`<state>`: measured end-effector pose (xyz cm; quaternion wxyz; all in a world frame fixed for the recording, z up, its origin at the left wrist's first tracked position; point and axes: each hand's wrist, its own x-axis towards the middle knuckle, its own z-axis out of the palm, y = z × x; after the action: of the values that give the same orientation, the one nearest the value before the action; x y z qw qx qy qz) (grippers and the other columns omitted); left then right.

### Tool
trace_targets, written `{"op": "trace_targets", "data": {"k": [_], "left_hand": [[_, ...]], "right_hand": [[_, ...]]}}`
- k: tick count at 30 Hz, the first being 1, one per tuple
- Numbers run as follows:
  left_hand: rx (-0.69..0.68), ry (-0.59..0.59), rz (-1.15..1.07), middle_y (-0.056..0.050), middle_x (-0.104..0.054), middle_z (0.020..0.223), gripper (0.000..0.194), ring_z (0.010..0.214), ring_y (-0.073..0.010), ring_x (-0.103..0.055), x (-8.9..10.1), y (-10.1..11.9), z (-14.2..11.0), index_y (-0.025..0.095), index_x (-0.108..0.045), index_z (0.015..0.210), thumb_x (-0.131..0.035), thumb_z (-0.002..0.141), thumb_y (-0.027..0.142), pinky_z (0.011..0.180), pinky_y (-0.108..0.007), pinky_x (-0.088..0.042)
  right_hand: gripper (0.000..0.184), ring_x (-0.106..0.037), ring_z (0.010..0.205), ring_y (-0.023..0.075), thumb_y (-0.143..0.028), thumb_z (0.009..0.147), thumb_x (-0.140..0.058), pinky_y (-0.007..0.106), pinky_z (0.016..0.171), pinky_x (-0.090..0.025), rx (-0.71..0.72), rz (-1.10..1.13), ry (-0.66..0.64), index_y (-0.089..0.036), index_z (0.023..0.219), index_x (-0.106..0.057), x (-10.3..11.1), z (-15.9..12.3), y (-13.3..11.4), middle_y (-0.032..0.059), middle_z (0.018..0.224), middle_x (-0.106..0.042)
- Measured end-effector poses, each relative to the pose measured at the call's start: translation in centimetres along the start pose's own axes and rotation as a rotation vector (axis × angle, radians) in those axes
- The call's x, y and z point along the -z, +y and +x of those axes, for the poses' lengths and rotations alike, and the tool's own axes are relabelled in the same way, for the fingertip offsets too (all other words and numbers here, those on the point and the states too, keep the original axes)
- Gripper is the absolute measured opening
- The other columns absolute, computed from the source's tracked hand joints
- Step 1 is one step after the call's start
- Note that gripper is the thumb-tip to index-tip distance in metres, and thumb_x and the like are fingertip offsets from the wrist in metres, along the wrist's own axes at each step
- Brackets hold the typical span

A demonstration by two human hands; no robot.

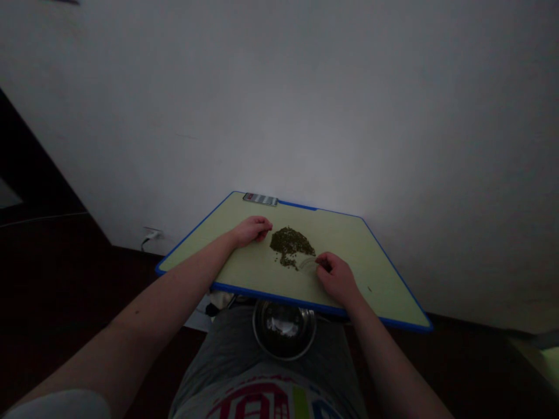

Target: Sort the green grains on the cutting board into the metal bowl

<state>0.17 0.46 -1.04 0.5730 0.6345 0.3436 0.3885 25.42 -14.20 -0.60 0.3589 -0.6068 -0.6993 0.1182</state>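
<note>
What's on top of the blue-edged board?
On the blue-edged board: a pile of small dark green grains, a phone-like device at its far edge, the left hand and right hand. Whatever lies under the hands is hidden.

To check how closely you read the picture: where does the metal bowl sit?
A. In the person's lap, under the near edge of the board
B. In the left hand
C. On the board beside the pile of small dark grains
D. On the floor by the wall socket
A: the metal bowl rests on the lap, just below the blue near edge of the board, not on it.
</note>
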Motion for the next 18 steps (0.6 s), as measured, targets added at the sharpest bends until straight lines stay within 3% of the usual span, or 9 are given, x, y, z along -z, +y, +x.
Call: {"op": "trace_targets", "data": {"k": [10, 18], "left_hand": [[-0.007, -0.003, -0.026, 0.004, -0.045, 0.047, 0.016, 0.038, -0.0052, -0.04, -0.11, 0.19, -0.17, 0.014, -0.051, 0.066, -0.057, 0.071, 0.028, 0.038, -0.02, -0.026], [-0.001, 0.014, 0.002, 0.003, -0.046, 0.047, 0.016, 0.038, -0.0053, -0.04, -0.26, 0.37, -0.19, 0.014, -0.051, 0.065, -0.057, 0.071, 0.027, 0.038, -0.019, -0.027]], "right_hand": [[0.013, -0.049, 0.056, 0.0117, -0.02, 0.067, -0.047, 0.023, 0.055, -0.037, 0.034, 0.025, -0.048, -0.018, 0.077, -0.056, 0.01, -0.03, -0.12, -0.0021, 0.062, -0.054], [0.012, -0.05, 0.057, 0.0106, -0.017, 0.069, -0.048, 0.021, 0.055, -0.038, 0.091, 0.076, -0.16, -0.018, 0.078, -0.056, 0.19, -0.36, -0.55, -0.0021, 0.063, -0.056]]}}
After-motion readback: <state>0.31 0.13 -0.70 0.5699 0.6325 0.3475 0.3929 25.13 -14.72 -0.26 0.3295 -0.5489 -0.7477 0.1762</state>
